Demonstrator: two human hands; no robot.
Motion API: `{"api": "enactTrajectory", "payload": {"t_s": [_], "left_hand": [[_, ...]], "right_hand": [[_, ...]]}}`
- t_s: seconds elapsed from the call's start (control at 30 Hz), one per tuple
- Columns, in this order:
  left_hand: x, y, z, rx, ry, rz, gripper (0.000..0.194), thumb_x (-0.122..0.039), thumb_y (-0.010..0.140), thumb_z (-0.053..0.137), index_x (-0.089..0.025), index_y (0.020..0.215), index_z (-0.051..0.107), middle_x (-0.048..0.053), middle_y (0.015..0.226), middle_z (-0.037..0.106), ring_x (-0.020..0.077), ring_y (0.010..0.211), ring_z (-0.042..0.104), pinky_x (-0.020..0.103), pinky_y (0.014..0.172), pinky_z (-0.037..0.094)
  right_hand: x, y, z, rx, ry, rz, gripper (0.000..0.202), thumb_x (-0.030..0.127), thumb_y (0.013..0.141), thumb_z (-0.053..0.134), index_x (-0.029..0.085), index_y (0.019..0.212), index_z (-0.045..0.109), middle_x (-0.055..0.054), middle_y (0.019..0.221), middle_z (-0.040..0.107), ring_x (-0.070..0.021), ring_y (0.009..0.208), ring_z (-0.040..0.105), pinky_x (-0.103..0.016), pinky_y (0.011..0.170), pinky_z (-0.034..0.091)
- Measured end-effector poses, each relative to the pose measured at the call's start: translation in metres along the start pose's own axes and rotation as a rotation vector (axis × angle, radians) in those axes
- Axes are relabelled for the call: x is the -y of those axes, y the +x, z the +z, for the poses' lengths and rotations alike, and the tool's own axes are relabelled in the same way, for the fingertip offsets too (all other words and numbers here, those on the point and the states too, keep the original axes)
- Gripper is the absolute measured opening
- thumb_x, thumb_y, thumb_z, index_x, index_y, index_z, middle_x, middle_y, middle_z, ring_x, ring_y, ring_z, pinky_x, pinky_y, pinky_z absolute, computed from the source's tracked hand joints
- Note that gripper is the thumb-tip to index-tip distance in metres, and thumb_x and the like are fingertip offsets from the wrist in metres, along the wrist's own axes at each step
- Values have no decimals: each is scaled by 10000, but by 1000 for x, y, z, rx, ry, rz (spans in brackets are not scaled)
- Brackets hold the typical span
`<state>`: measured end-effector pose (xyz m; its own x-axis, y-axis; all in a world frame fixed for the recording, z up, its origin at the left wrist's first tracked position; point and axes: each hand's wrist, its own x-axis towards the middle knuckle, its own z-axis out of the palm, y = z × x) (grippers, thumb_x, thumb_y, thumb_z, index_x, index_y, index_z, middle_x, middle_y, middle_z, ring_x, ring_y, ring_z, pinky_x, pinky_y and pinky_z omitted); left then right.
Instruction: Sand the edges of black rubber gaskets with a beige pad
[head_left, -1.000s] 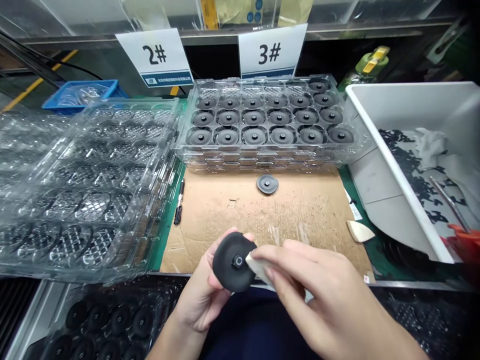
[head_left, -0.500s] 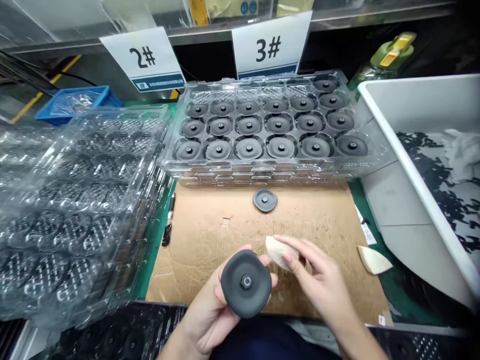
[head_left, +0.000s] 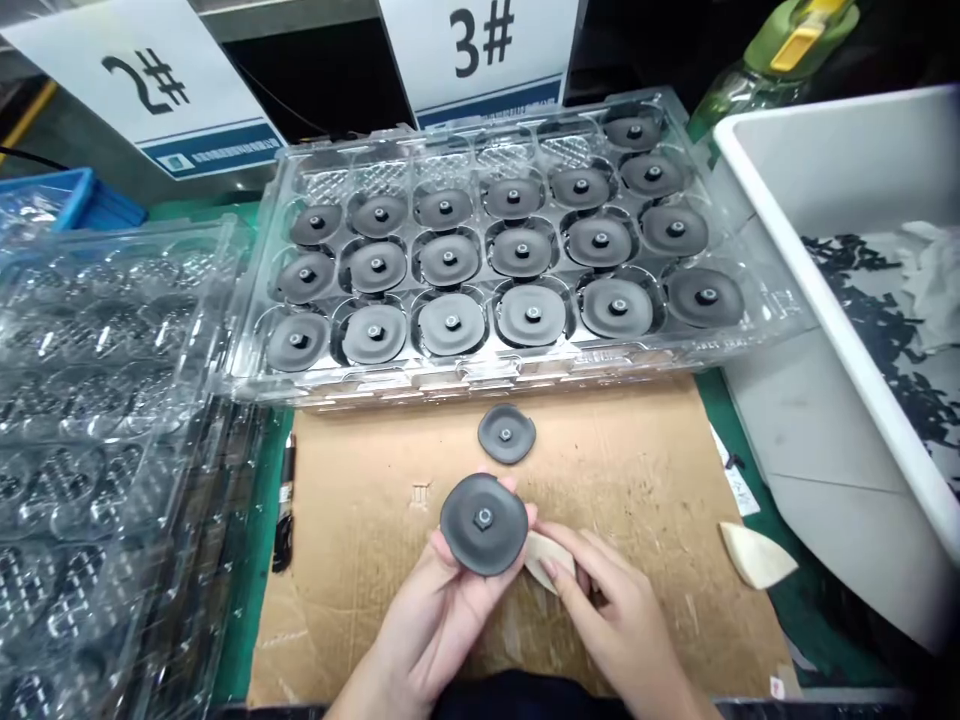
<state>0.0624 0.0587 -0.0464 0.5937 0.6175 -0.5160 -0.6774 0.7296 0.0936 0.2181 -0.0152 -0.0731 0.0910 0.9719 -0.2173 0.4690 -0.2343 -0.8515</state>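
A black rounded disc with a small hub at its centre (head_left: 484,545) rests in my left hand (head_left: 442,620), whose fingers curl around its rim from below. My right hand (head_left: 619,610) pinches a cream-coloured wedge-shaped pad (head_left: 551,562) close to the disc's right edge. Whether the pad touches the rim, I cannot tell. A second black disc (head_left: 507,434) lies on the cardboard sheet (head_left: 360,500) just beyond my left hand. Behind it, a clear plastic tray (head_left: 465,375) holds rows of similar discs in its pockets.
Stacked clear trays (head_left: 97,400) stand at the left. A black pen (head_left: 286,500) lies by the cardboard's left edge. At the right are a white bin (head_left: 817,400) with small black pieces and another cream wedge (head_left: 757,555). A green-lidded bottle (head_left: 780,50) and number signs (head_left: 480,60) are behind.
The view has shifted closer to the tray. My left hand has tilted the disc, and my right hand has brought the cream pad down beside the disc's lower right rim.
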Motion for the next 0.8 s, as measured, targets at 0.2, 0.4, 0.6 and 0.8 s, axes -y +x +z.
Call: {"api": "enactTrajectory", "payload": {"t_s": [0.2,0.4,0.6,0.8], "left_hand": [[0,1,6,-88,41,39,383,-310,716,634,-246,1093,631,51,1175,634,265,1148,518,329,986,416],[9,-16,11,-110,173,121,474,-295,685,688,-281,1147,582,49,1171,632,221,1091,568,308,937,451],[8,-45,12,-172,344,142,483,-192,709,676,-283,1167,554,51,1128,648,225,1022,608,303,871,498],[10,-67,15,-160,345,132,299,-269,611,755,-216,898,690,4,765,706,176,896,649,243,851,499]], "right_hand": [[-8,7,-6,-39,17,43,267,243,875,479,265,1127,568,-12,1012,641,-156,883,602,-248,748,484],[62,15,-32,-207,75,-172,312,180,855,511,281,1148,543,-1,1085,610,-143,949,576,-227,781,475],[125,7,-26,211,27,-408,248,128,874,438,179,1046,609,-28,873,624,-125,776,575,-231,734,474],[138,-3,-11,-8,13,-540,288,117,867,437,106,1118,576,-68,876,625,-152,808,568,-274,768,467]]}}
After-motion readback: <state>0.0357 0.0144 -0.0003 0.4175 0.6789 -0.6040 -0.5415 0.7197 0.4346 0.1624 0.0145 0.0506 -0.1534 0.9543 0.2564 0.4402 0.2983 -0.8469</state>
